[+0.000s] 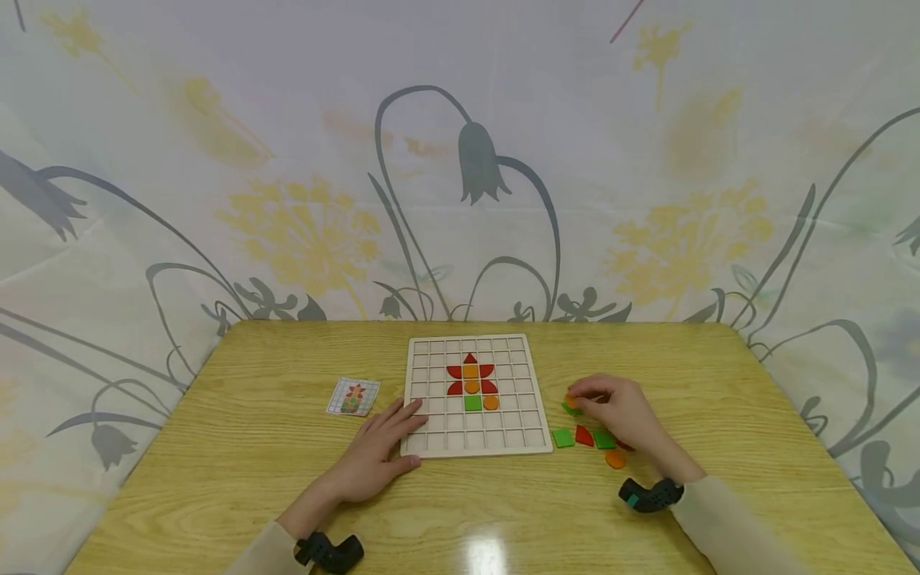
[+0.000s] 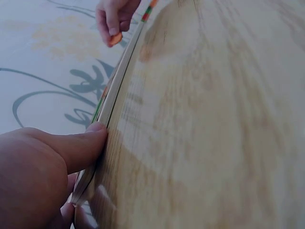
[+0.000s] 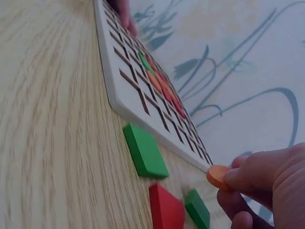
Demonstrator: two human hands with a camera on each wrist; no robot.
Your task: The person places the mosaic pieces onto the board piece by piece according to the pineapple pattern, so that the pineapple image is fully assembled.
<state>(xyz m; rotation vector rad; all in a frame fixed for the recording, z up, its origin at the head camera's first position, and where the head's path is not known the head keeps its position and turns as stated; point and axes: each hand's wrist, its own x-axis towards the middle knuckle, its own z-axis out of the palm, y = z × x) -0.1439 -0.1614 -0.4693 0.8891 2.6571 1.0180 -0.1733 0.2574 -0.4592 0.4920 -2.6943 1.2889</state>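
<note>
My right hand pinches an orange disc between thumb and fingertips, just right of the white grid board. In the head view the disc overlaps a green piece. My left hand rests at the board's near left corner, fingers stretched over its surface and thumb along the front edge. Coloured pieces form a figure on the grid: a red triangle on top, an orange square below it, red rounded pieces at both sides, then a green square beside another orange disc.
Loose pieces lie right of the board: a green square, a red quarter piece, another green square and an orange disc. A small picture card lies left of the board. A patterned curtain hangs behind the wooden table.
</note>
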